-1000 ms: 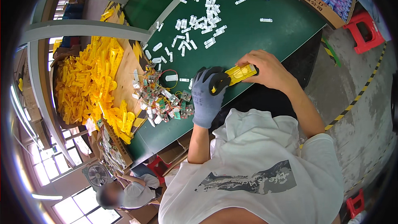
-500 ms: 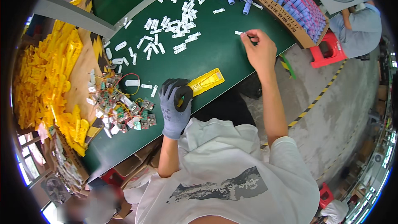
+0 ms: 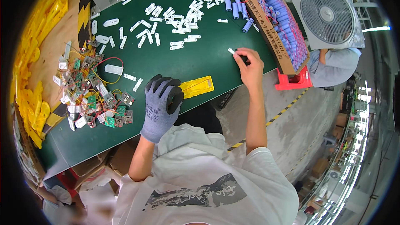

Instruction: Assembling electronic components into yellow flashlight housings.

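Observation:
My left hand (image 3: 161, 103), in a grey glove with black fingertips, rests on the near end of a flat yellow plastic holder (image 3: 198, 86) lying on the green table (image 3: 200, 62). My bare right hand (image 3: 249, 64) reaches out to the right and pinches a small white strip (image 3: 231, 51) between its fingers. Several more white strips (image 3: 175, 21) lie scattered over the far part of the table. Loose blue cylindrical cells (image 3: 238, 10) lie just beyond my right hand.
A cardboard box (image 3: 277, 21) packed with blue cells stands at the right table edge. A heap of small circuit boards with wires (image 3: 93, 96) lies at the left, yellow plastic parts (image 3: 31, 58) beyond it. A box fan (image 3: 327, 12) and another person (image 3: 335, 64) are at the right.
My right hand has left the yellow holder, reached out to the right and picked up a white strip. My left hand has stayed on the holder.

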### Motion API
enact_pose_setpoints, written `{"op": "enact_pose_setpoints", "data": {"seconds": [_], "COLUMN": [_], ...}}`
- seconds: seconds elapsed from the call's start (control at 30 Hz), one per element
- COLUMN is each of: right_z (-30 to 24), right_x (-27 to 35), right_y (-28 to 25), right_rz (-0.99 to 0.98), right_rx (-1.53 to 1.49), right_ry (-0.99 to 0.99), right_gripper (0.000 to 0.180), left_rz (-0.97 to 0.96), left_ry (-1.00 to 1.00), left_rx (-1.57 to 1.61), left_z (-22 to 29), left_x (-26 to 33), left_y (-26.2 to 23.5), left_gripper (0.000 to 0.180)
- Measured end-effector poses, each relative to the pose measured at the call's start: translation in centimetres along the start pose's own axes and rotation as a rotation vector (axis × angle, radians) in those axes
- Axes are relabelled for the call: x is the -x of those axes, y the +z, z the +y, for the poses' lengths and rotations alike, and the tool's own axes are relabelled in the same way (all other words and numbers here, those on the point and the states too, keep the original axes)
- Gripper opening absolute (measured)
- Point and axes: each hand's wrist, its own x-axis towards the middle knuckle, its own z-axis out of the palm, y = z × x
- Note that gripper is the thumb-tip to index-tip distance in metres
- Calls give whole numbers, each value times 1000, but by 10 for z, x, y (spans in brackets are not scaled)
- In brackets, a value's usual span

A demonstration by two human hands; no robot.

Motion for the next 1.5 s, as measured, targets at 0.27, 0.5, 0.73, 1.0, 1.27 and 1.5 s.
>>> {"op": "enact_pose_setpoints", "data": {"seconds": [0.27,0.5,0.73,1.0,1.27,1.5], "right_z": [-38,-58,-71,-83,-78,-62], "right_x": [55,55,31,-24,-41,-37], "right_y": [-7,-6,-12,-36,-18,-11], "right_rz": [-143,-404,-477,-782,-897,-929], "right_rx": [-436,-570,-466,-82,-204,-247], "right_ry": [259,361,225,-195,-210,-172], "right_gripper": [11,11,6,13,11,8], "left_rz": [38,39,12,47,21,16], "left_ry": [-10,-6,4,-18,-27,-32], "left_rx": [6,9,-16,-5,6,-11], "left_z": [0,0,-3,-2,-4,-4], "left_x": [-1,-2,3,5,6,8], "left_y": [0,4,4,5,7,8], "left_gripper": [24,26,27,28,29,32]}}
